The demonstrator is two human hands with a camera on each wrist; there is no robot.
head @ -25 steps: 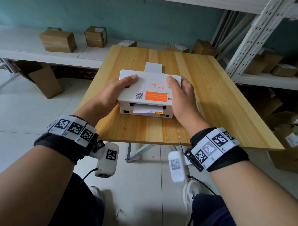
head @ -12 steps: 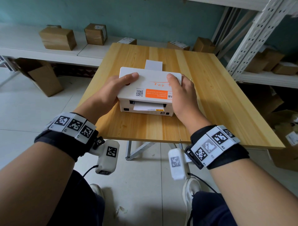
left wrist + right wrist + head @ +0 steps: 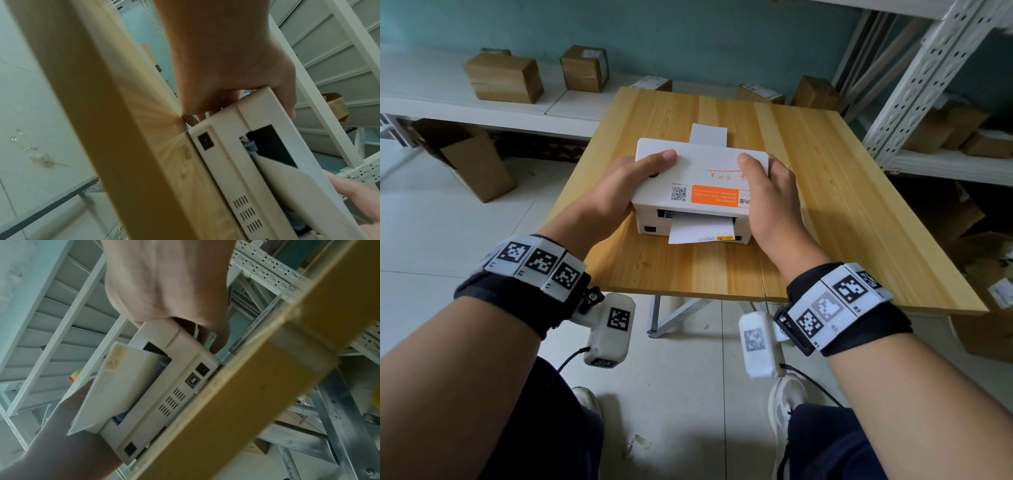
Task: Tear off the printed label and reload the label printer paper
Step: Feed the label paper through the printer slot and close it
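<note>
fingers of the left hand [image 3: 619, 185] curl down the left side of the white label printer [image 3: 698, 185] while the thumb lies flat on its lid; the right hand [image 3: 767, 198] does the same on the other side, thumb on top and fingers wrapped round the right edge, so both hands grip the printer between them. in the left wrist view the left hand [image 3: 236, 73] has its fingers tucked against the printer's side panel, with the thumb over the top edge. the printer [image 3: 236, 162] sits on the wooden table [image 3: 842, 205], toward its near edge, with its lid raised slightly off the base at the front. a printed label [image 3: 700, 231] sticks out of the slot facing the person and droops onto the tabletop; the same label [image 3: 115, 386] shows in the right wrist view, where the right hand [image 3: 164, 285] is over the printer [image 3: 174, 386]. white paper [image 3: 708, 134] juts out at the printer's far side. cardboard boxes [image 3: 503, 78] stand on the white shelf [image 3: 431, 102] beyond the table.
</note>
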